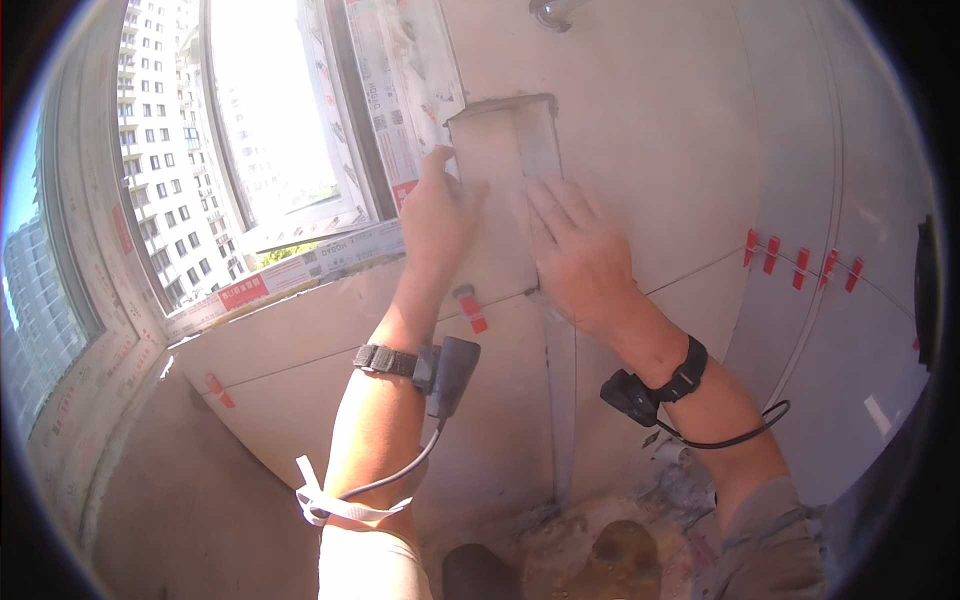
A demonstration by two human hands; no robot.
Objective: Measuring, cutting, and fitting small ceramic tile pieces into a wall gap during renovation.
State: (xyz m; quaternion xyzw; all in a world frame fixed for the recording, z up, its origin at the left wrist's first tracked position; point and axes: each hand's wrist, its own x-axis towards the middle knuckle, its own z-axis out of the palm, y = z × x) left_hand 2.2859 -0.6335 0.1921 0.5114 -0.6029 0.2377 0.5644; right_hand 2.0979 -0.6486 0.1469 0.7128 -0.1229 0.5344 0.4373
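While the right hand (580,250) lies straight-fingered on the far pale wall panel (505,245), perhaps to steady it, the left hand (440,215) is at its left side, near the window frame (345,253); whether it grasps, I cannot tell. Red clips (801,268) sit right, perhaps for alignment.

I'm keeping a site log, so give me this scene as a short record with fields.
Left hand: at the left edge of a dark-edged rectangular section; grip unclear
Right hand: fingers extended over the section's lower right
Wall: pale, with red clips along a seam at right
Window: at left, tall building outside
Worn: black wrist straps
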